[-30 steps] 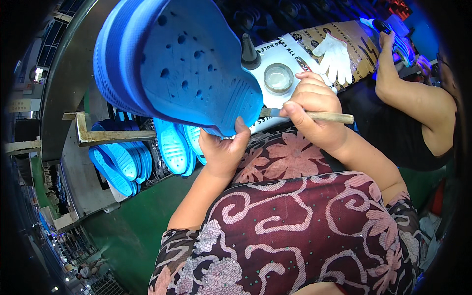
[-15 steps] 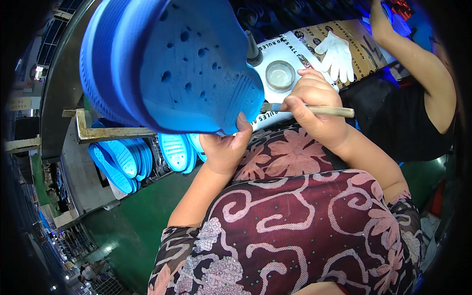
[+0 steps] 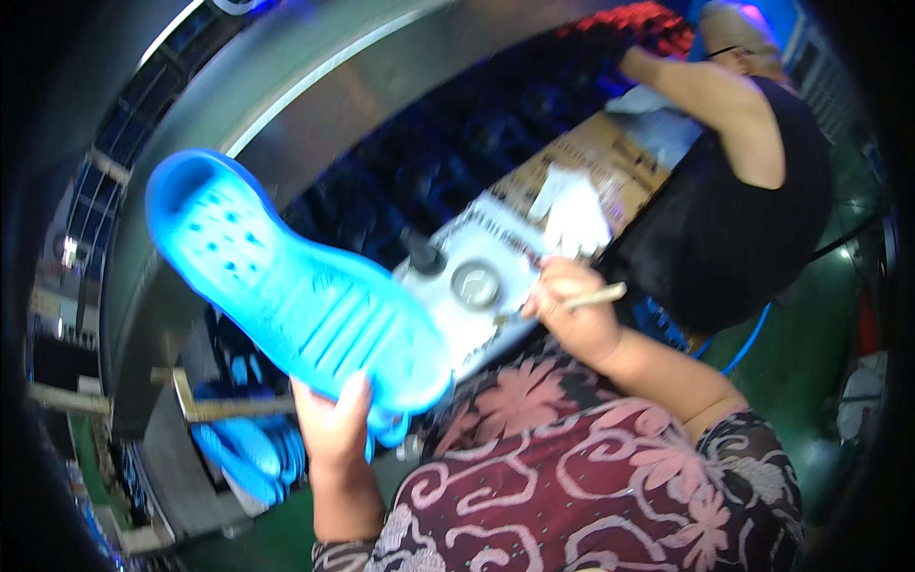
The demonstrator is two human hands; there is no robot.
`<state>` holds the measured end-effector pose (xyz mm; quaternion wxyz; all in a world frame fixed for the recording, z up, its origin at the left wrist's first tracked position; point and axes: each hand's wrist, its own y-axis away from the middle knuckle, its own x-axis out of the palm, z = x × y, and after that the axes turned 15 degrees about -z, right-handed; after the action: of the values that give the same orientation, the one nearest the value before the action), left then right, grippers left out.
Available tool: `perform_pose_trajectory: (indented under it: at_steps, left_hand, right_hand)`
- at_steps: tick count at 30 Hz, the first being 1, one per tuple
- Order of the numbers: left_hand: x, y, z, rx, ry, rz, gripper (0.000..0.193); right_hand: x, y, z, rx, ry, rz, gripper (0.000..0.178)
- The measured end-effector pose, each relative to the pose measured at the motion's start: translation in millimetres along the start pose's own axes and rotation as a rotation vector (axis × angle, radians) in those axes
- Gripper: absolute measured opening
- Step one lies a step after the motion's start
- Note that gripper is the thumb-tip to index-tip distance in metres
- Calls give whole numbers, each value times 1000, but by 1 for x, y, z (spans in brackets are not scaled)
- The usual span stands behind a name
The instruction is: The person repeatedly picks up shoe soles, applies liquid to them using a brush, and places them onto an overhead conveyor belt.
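A large blue foam shoe, with small holes at its far end and ridges across its middle, is held up slanting in front of me. My left hand is closed on its near edge, the thumb on top. To the right, my right hand grips a brush by its pale wooden handle; its bristle end is blurred. The brush is apart from the shoe. Just left of that hand, a round shallow dish stands on a white printed sheet.
A dark cone-shaped object stands beside the dish. Behind lie a white glove and brown cardboard. Several blue shoes rest low at left, near a metal bar. Another person in black works at right.
The shoe has turned and moved lower and farther from me, now showing its ridged face. The right hand has drawn the brush away from the shoe. The whole view has shifted.
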<state>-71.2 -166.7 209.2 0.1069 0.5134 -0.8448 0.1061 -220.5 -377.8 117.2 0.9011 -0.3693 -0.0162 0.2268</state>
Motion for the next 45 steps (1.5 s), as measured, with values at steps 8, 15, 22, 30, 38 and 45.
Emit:
perform_pose_trajectory:
  at_steps: [8,15,22,30,38,45]
  left_hand:
    - [154,-52,-7,-356,-78,805,55]
    - [378,-179,-16,-405,486,465,45]
    - [271,-96,50,-274,124,693,57]
    - [-98,-33,114,59,-989,-82,45]
    - [-187,2,154,-48,-1759,-123,46]
    - [-194,3,145,-15,-1562,-276,28]
  right_hand:
    - [-67,-2,-28,167,55,-65,22]
    - [-82,-8,-35,252,31,-130,32]
    - [-91,18,-56,386,-12,-138,32]
    - [-46,33,-50,659,-206,-21,32]
    - [-6,14,-50,671,-81,26,36]
    - [26,3,-61,656,-27,93,32]
